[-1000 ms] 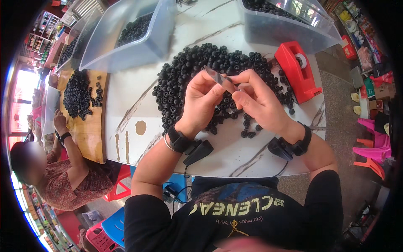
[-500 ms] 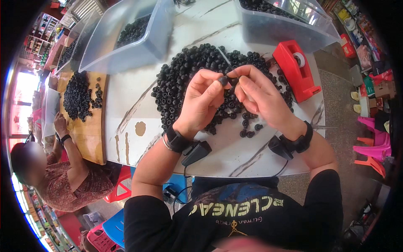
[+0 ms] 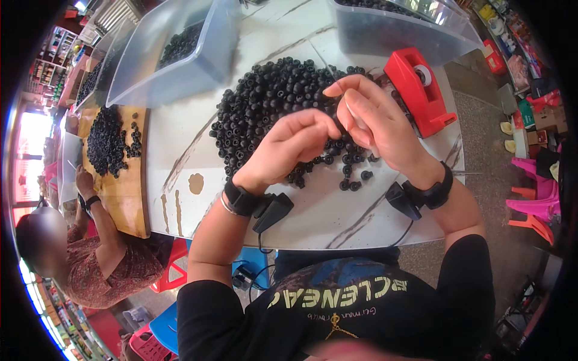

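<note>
Black rounded pieces with a hole in the end, seemingly rubber or plastic, lie in a big heap (image 3: 259,114) on a white marbled table (image 3: 283,222). Over the front of the heap hovers my left hand (image 3: 295,141), fingers curled in and back of the hand up. Whatever sits in those fingers is hidden. To its right my right hand (image 3: 376,120) is closed round a thin pale tool (image 3: 320,55), whose slim end sticks out past the fingers toward the far side. The tool's exact kind is not plain. A gap separates the two hands.
A red tape dispenser (image 3: 421,99) stands right of the heap. Clear plastic bins (image 3: 211,66) with black pieces stand at the far left and far right (image 3: 391,39). On the left, another person (image 3: 102,259) sits at a wooden board (image 3: 129,204) with a smaller black heap.
My hands have parted. A black piece that showed between the left fingertips no longer shows there. The left hand has turned down over the heap; the right has lifted slightly away.
</note>
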Demonstrator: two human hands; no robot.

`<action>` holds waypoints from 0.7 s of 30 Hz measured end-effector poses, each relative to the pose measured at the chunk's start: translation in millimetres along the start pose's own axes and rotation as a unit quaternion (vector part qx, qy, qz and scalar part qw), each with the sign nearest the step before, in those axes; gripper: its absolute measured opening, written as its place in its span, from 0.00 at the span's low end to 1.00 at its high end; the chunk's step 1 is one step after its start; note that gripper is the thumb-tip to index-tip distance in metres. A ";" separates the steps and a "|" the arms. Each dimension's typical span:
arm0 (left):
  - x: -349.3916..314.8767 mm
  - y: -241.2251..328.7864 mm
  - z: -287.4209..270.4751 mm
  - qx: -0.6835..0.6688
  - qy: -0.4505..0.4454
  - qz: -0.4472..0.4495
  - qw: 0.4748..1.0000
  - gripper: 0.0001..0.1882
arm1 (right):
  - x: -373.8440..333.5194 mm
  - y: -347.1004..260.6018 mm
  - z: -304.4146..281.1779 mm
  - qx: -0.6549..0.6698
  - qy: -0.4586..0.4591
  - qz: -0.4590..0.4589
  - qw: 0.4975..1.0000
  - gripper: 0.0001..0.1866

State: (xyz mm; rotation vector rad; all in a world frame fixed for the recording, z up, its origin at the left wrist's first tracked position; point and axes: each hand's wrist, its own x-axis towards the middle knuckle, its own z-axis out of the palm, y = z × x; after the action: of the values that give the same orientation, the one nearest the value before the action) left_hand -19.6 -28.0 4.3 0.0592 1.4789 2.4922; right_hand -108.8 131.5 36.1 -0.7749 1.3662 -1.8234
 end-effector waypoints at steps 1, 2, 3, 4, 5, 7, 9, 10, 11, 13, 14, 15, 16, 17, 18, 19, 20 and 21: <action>-1.6 -0.8 3.4 0.001 0.000 -0.001 1.000 0.07 | 0.2 -1.8 0.1 -0.002 -0.001 -0.008 1.000 0.15; -4.4 -2.1 9.1 0.119 -0.048 0.014 0.992 0.06 | 0.2 -4.2 0.1 -0.001 -0.001 -0.009 1.000 0.15; -4.0 -3.3 11.9 0.231 -0.098 0.029 0.968 0.06 | 0.7 -5.3 -1.3 0.001 0.004 -0.005 1.000 0.15; -1.8 3.0 13.8 0.383 -0.149 0.024 0.911 0.09 | 0.7 -5.5 -2.5 0.004 0.009 0.000 1.000 0.15; -1.1 1.7 20.7 0.466 -0.158 0.036 0.870 0.12 | 0.4 -4.7 -3.0 0.003 0.011 0.001 1.000 0.15; -2.8 -13.8 21.2 0.563 -0.144 0.123 0.805 0.13 | 1.0 -4.5 0.1 -0.016 0.010 0.000 1.000 0.14; -2.5 -19.7 21.9 0.582 -0.134 0.118 0.794 0.12 | 1.6 -3.9 1.5 -0.014 0.009 0.000 1.000 0.14; -2.4 -21.3 22.4 0.600 -0.125 0.112 0.782 0.11 | 1.7 -3.7 1.8 -0.012 0.008 0.001 1.000 0.14; -3.0 -22.7 23.2 0.601 -0.124 0.113 0.782 0.11 | 1.4 -4.1 1.9 -0.013 0.007 0.000 1.000 0.14; -3.5 -24.4 23.9 0.633 -0.112 0.111 0.758 0.10 | 0.6 -4.8 1.5 -0.016 0.015 0.012 1.000 0.14; -2.9 -24.2 23.3 0.634 -0.112 0.112 0.757 0.10 | 0.7 -4.2 1.2 -0.017 0.015 0.010 1.000 0.14; -2.4 -23.8 22.7 0.578 -0.109 0.105 0.802 0.09 | 0.9 -3.1 1.0 -0.013 0.014 0.014 1.000 0.14; -1.9 -23.4 21.7 0.520 -0.107 0.097 0.842 0.09 | 1.1 -2.9 0.9 -0.010 0.013 0.017 1.000 0.14; -0.7 -22.8 19.0 0.521 -0.105 0.098 0.841 0.09 | 1.0 -3.9 0.6 -0.011 0.011 0.016 1.000 0.14; 1.2 -21.0 15.0 0.388 -0.087 0.085 0.914 0.08 | 0.6 -5.1 0.0 -0.011 0.009 0.018 1.000 0.13; 2.2 -17.6 11.6 0.246 -0.068 0.069 0.964 0.08 | 0.5 -5.9 0.2 -0.011 0.006 0.019 1.000 0.12; -0.7 -10.7 7.2 0.151 -0.068 0.004 0.986 0.08 | 0.8 -3.6 0.6 -0.012 0.004 0.018 1.000 0.12; 1.1 -9.3 5.7 -0.016 -0.087 -0.011 0.996 0.08 | 0.8 1.1 0.4 -0.082 0.014 -0.017 0.996 0.11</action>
State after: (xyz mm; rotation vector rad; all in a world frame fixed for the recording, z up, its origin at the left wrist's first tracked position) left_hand -18.0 -18.5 -1.1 0.2464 1.3618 2.4233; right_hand -108.7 130.4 35.2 -0.8644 1.5440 -1.7691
